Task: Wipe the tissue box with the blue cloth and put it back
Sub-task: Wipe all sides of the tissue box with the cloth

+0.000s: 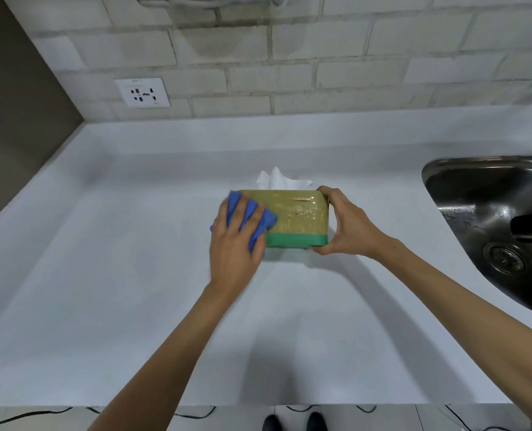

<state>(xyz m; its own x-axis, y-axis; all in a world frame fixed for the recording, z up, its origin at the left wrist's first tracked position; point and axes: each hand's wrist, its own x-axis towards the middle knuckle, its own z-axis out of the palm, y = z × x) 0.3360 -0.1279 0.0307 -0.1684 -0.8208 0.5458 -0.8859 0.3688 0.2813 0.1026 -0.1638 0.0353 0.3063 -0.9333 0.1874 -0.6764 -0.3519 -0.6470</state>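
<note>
Counter (109, 275): white and bare in front; the arms reach out over it from the near edge.
Left hand (233, 244): fingers spread and pressed flat on the cloth, pinning it to the box's left end; a pressing hold, not a closed fist.
Cloth (252, 217): blue, bunched under the left fingers, covering the box's left end and part of its near face.
Right hand (345, 222): clamped on the box's right end, thumb low at the near corner, fingers curled over the top edge.
Box (295, 219): gold with a green band along the bottom, at mid-counter between the two hands; whether it rests on the counter or is tipped up slightly cannot be told.
Long axis: runs left to right, so the uncovered near face stretches rightward from the cloth toward the bracing hand.
Next stroke, judged: a sweep rightward along that axis, left hand moving, right hand steadying.
Tissue (278, 178): white, sticking up behind the top edge.
Sink (463, 181): steel, well right of the box.
Socket (142, 93): on the tiled wall, far left.
</note>
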